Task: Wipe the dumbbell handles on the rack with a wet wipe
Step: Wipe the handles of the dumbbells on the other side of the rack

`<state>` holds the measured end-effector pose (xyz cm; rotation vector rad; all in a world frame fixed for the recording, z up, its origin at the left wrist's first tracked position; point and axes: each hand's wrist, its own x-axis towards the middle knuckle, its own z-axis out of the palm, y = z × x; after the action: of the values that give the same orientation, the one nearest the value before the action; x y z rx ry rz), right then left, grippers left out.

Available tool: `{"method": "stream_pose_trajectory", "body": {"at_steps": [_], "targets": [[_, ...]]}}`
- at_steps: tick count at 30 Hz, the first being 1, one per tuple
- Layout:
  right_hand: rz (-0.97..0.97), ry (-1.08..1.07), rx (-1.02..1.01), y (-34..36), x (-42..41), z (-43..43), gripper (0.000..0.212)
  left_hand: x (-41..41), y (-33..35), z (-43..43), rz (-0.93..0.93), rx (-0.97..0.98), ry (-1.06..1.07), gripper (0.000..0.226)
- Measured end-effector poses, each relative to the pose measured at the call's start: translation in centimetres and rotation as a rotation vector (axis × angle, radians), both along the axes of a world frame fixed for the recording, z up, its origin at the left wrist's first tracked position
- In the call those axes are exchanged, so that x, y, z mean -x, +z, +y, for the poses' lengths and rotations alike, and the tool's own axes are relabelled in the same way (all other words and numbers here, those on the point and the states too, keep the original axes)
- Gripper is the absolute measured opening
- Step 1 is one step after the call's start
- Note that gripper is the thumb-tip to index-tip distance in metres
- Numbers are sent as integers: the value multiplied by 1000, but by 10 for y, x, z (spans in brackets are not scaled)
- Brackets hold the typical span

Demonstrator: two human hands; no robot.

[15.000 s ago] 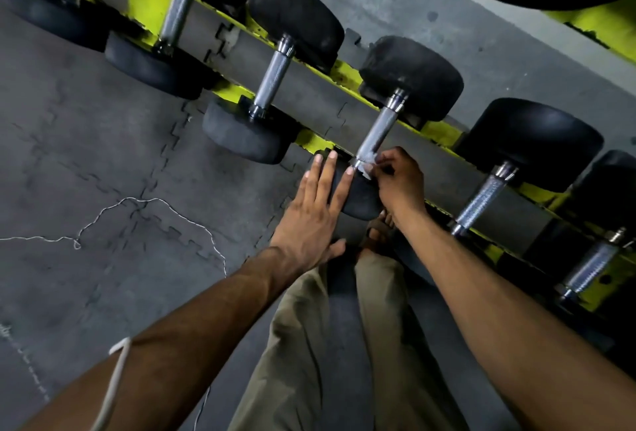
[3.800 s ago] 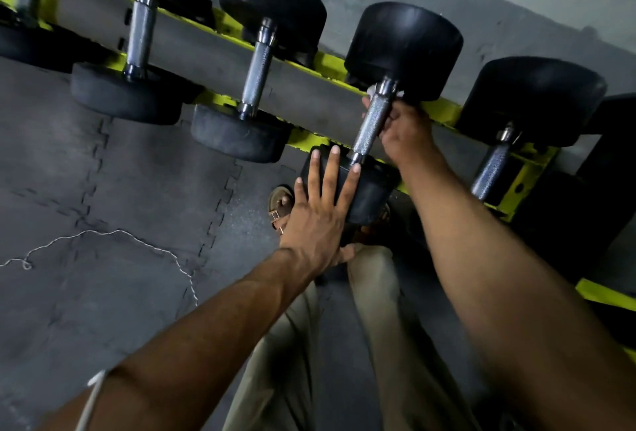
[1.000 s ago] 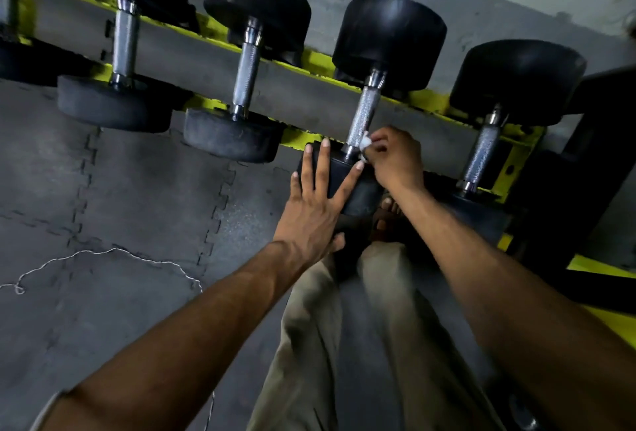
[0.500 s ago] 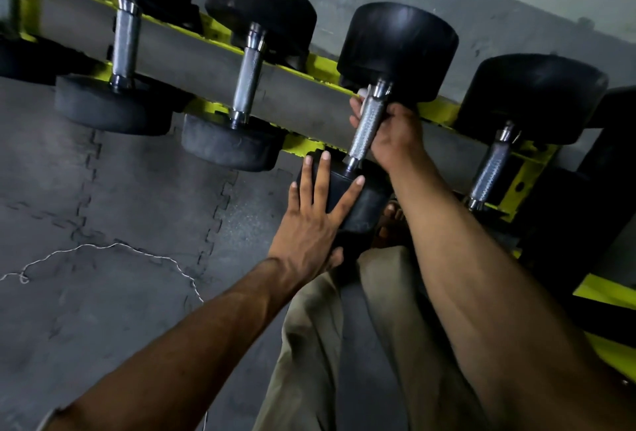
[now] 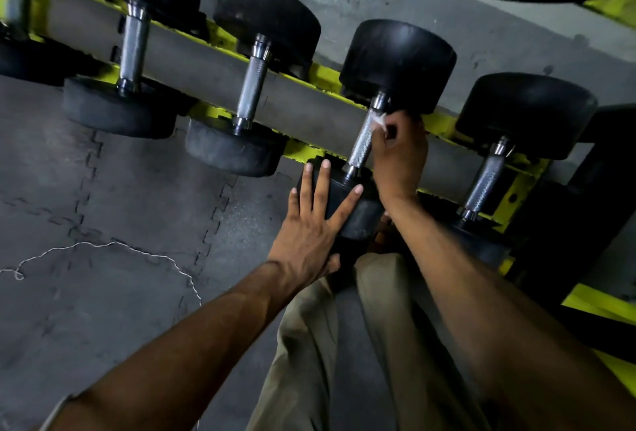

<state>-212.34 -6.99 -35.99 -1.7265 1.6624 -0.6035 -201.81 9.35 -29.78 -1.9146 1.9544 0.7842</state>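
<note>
Steadies the near rubber head (image 5: 347, 205) of a dumbbell on the rack (image 5: 206, 69) with a flat, spread-fingered left hand (image 5: 309, 227), gripping nothing. Pinches the small wet wipe (image 5: 380, 119) against the top of the knurled steel handle (image 5: 360, 143) with the curled right hand (image 5: 401, 155), just under the far head (image 5: 395, 62). Looks heavy and rigid, rough enough to snag a thin, limp wipe; probably best wrapped round mid-shaft.

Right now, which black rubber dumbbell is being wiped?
The black dumbbell second from right: only its knurled steel handle has the right hand pressing a white wipe.
</note>
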Motion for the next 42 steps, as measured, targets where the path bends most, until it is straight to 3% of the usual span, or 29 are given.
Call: {"method": "stream_pose_trajectory", "body": {"at_steps": [3,11,16,20,24,29,32,37,40,42], "targets": [[249,307,208,2,12,-7,16,0,1,-4,-3,-5,-1,137],[218,751,549,-11,30,-23,17,0,1,-3,-22,-39,-13,145],[343,695,348,-2,32,-45,47,3,3,-8,-49,-56,-4,138],[392,1130,287,16,25,-27,28,5,7,-7,-50,-67,5,140],[695,939,253,44,-1,-60,24,6,6,-10,-51,-37,17,143],[1012,1345,-245,60,-69,-28,25,8,4,-7,-66,-53,20,145],[980,1386,-472,65,-78,-35,24,10,6,-9,-72,-60,16,146],[801,1400,-233,62,-40,-49,23,11,1,-6,-62,-11,37,144],[796,1128,-21,52,-28,-74,22,11,-6,-4,-55,22,37,142],[867,1093,27,48,-33,-53,23,13,-6,-2,-47,17,45,142]]}}
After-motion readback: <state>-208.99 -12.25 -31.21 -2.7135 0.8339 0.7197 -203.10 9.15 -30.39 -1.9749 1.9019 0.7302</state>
